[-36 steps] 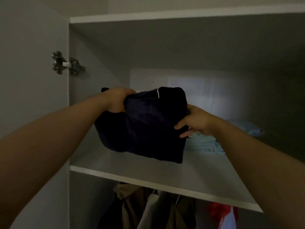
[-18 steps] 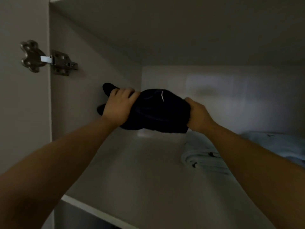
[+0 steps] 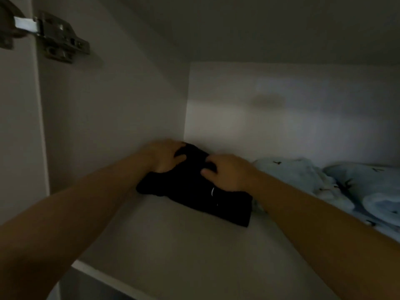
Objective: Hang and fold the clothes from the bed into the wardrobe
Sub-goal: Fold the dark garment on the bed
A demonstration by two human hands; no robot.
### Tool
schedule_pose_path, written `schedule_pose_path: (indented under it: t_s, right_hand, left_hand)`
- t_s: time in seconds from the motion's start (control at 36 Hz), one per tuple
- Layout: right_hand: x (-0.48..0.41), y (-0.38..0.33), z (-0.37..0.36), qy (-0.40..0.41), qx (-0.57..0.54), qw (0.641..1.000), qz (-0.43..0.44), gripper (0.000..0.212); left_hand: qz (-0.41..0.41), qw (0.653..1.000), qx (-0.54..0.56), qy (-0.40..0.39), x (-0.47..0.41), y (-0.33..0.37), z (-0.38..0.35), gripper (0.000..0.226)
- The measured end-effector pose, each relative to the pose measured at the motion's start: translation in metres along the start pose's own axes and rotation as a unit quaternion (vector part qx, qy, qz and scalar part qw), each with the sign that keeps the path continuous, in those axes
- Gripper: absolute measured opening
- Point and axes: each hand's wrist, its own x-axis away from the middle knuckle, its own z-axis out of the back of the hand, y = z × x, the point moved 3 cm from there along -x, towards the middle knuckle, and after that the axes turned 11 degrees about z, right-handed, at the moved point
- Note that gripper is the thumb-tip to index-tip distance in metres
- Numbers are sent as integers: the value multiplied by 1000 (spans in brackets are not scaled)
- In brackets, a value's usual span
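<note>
A folded dark garment (image 3: pixel 194 191) with a small white mark lies flat on the upper wardrobe shelf (image 3: pixel 173 245), pushed into the back left corner. Both of my hands are on top of it. My left hand (image 3: pixel 164 158) rests on its far left end with the fingers spread over the fabric. My right hand (image 3: pixel 225 172) presses on the middle of the garment, fingers slightly bent. The part of the cloth under my hands is hidden.
Light blue patterned clothes (image 3: pixel 324 185) lie folded on the same shelf to the right, touching the dark garment's right edge. The wardrobe's left wall carries a metal door hinge (image 3: pixel 56 37) high up. The shelf's front edge (image 3: pixel 108 278) runs at the lower left.
The dark garment went from being held up in front of the shelf to lying flat in the back left corner. My hands moved from its sides onto its top.
</note>
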Motion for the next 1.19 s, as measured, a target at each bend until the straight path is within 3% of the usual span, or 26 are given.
schedule_pose_path:
  t_s: [0.08,0.14,0.22,0.36,0.42,0.47,0.61,0.69,0.78,0.83,0.89,0.97,1.03,1.08,1.19]
  right_hand:
    - [-2,-23,-39,-150,71,986,25,83]
    - [1,-29,-57,-188,130,973,15,91]
    - [0,-33,-63,-176,134,975,3,84]
    - [-18,-24,-52,-98,146,984,12,76]
    - [-19,-14,-59,-54,155,986,2,86]
    - [-15,-2,-79,-56,121,991,-28,94]
    - [-18,15,-108,-34,-5,997,-62,101]
    - [-20,20,-103,-50,-79,992,-89,105]
    - [-19,24,-87,-75,-165,977,-115,92]
    - [-11,25,-81,-40,-132,981,-138,84]
    - [2,18,-84,-38,-30,986,-158,82]
    - [17,5,-93,-97,44,982,-156,87]
    - [19,1,-91,-121,81,979,-143,90]
    - [17,1,-88,-135,102,977,-132,90]
    - [7,7,-86,-149,81,977,-127,89]
  left_hand:
    - [42,990,-46,-128,0,-5,-34,73]
    - [63,981,-94,-157,-6,-4,-34,81]
    - [72,982,-111,-131,-24,5,-20,87]
    - [6,992,-122,41,-56,13,-12,76]
    - [-7,996,-84,7,-68,14,-29,80]
    - [-13,998,-49,-39,-74,11,-56,80]
    - [8,999,13,-35,-88,-3,-88,82]
    - [4,999,2,-37,-91,1,-88,84]
    - [20,997,-73,-32,-81,4,-86,82]
    - [42,983,-175,-37,-72,11,-82,83]
    - [59,964,-246,-84,-66,22,-66,83]
    - [42,922,-266,-278,-61,37,-33,80]
    - [22,883,-291,-367,-52,43,-20,94]
    - [-2,860,-345,-376,-42,46,-22,105]
    - [-21,855,-426,-296,-34,52,-46,101]
